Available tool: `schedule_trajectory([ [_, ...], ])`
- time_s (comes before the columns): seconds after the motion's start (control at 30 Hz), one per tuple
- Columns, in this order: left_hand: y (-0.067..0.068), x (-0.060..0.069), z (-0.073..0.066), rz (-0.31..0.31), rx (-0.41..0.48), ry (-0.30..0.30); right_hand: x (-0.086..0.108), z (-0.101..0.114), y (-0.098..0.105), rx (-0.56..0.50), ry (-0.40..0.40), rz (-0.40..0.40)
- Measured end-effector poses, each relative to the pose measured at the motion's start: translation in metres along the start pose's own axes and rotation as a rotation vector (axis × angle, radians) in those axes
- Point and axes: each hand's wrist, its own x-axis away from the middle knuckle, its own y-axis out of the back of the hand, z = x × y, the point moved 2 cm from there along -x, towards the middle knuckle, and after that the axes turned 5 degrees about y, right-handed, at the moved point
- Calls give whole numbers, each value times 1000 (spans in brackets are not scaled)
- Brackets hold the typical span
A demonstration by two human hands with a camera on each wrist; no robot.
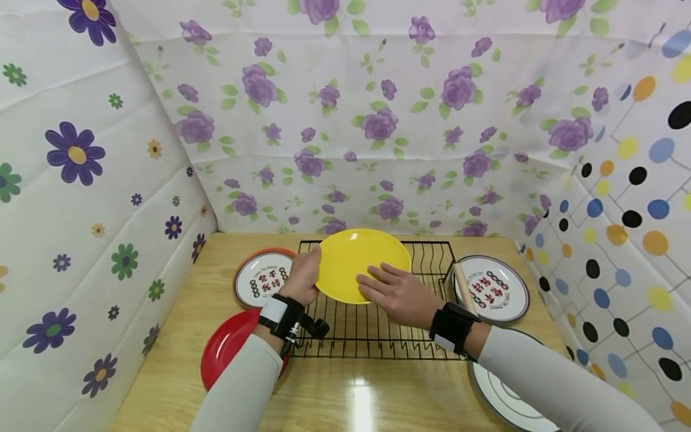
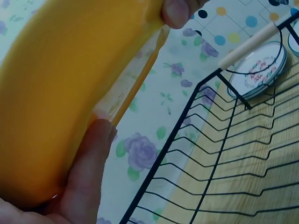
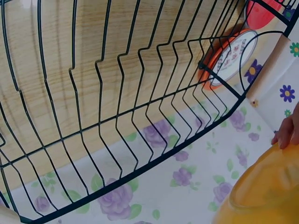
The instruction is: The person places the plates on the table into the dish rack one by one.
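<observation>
Near the centre of the head view, a yellow plate [image 1: 351, 261] is held up, its face covering the upper middle of a black wire rack [image 1: 372, 358]. The left hand [image 1: 303, 276] grips the plate's left edge, while the right hand [image 1: 403, 295] lays its fingers, extended and slightly spread, across the lower right of the face; its thumb is hidden there. On the wooden bench [image 1: 345, 414], left of centre, a white plate with red lettering [image 1: 263, 277] sits on an orange-rimmed plate [image 1: 247, 262], and a red plate [image 1: 229, 342] lies below, partly covered by the left forearm. At right, another lettered plate [image 1: 502, 294] shows behind the rack's pale handle [image 1: 464, 288], with a ringed white plate [image 1: 499, 387] at lower right, partly under the right sleeve [image 1: 550, 378].
</observation>
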Motion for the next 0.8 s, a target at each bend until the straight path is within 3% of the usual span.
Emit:
schedule_trajectory([
  [0.2,-2,0,-2,-100,-85,-79,-3,-2,-2,-5,-2,7],
  [0.5,-2,0,-2,-127,-119,-81,0,-4,-6,-58,-14,11],
  [0.8,1,0,1,-121,-154,-82,-3,-13,6,-298,-44,75],
])
